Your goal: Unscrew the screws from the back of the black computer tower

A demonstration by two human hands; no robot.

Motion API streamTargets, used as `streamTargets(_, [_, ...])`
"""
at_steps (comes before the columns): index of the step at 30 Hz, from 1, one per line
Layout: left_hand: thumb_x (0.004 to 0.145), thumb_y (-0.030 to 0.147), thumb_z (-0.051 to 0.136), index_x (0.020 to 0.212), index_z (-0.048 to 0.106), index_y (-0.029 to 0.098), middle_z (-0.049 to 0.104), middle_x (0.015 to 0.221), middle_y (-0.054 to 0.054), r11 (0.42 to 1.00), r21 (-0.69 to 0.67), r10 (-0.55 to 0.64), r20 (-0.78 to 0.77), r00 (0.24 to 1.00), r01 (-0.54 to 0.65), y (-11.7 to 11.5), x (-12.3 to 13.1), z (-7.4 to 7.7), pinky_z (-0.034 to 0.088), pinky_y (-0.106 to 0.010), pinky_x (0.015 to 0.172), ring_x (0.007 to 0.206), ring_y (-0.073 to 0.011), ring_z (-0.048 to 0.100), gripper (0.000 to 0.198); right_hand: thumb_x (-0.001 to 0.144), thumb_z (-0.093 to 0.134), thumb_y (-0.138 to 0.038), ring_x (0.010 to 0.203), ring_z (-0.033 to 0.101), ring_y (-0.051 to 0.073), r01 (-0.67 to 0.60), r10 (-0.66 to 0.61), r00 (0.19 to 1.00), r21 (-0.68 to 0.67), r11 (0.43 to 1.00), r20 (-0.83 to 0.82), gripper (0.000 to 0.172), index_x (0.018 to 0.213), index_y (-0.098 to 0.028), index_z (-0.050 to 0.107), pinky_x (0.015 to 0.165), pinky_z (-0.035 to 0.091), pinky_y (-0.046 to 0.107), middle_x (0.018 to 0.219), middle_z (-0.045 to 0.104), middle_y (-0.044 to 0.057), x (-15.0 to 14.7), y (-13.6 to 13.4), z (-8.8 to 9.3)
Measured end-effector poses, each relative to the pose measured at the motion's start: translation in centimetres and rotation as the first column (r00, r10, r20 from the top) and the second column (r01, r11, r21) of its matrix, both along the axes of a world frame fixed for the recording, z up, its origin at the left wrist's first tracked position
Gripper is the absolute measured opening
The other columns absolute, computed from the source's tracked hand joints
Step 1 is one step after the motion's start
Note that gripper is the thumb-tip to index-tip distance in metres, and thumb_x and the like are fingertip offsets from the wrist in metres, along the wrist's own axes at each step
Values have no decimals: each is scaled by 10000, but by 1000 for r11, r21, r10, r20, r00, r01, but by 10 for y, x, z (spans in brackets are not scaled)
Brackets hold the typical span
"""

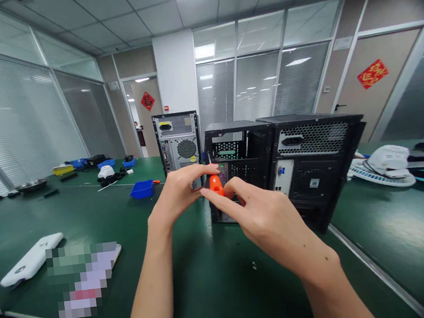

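One left hand (180, 185) reaches the far end of an orange screwdriver (215, 181), exact hold unclear; the tool sits between both hands before an open computer case (261, 151), near end pinched by thumb and forefinger of the right hand (262, 212).

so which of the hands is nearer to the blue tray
Left. The left hand is to the right of the blue tray, on its near side; the right hand is farther right, at the orange handle.
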State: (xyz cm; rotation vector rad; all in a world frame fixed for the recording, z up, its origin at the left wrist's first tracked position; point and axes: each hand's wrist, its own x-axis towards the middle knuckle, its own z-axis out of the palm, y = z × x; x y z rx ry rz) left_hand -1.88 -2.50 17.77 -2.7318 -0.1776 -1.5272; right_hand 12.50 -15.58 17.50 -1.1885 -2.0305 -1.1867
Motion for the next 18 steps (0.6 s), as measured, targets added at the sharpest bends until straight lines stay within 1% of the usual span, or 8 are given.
streamTargets(5, [780, 113, 613, 1033, 609, 203, 691, 1057, -30, 1000, -25, -2, -38, 999, 1, -1, -2, 1, 534, -270, 860, 980, -146, 653, 269, 858, 354, 13, 581, 496, 80, -33, 33, 999, 41, 999, 6, 432, 1178, -159, 589, 472, 342, 199, 810, 611, 45, 2, 4, -1])
streamTargets(10, [769, 92, 618, 1049, 603, 200, 686, 1062, -23, 1000, -16, 19, -43, 999, -20, -2, -2, 1, 518, -254, 880, 993, -134, 643, 301, 865, 366, 5, 594, 508, 87, -65, 66, 998, 69, 996, -7, 401, 1149, -141, 607, 488, 360, 206, 824, 626, 53, 3, 7, -1])
streamTargets(18, [765, 84, 614, 1071, 598, 205, 679, 1078, -29, 999, -36, 5, -55, 998, -7, -2, -2, 1, 515, -279, 889, 1010, -151, 637, 329, 873, 375, -6, 596, 505, 85, -60, 61, 998, 85, 995, -18, 394, 1137, -162, 622, 496, 351, 201, 825, 639, 46, 3, 9, -3])
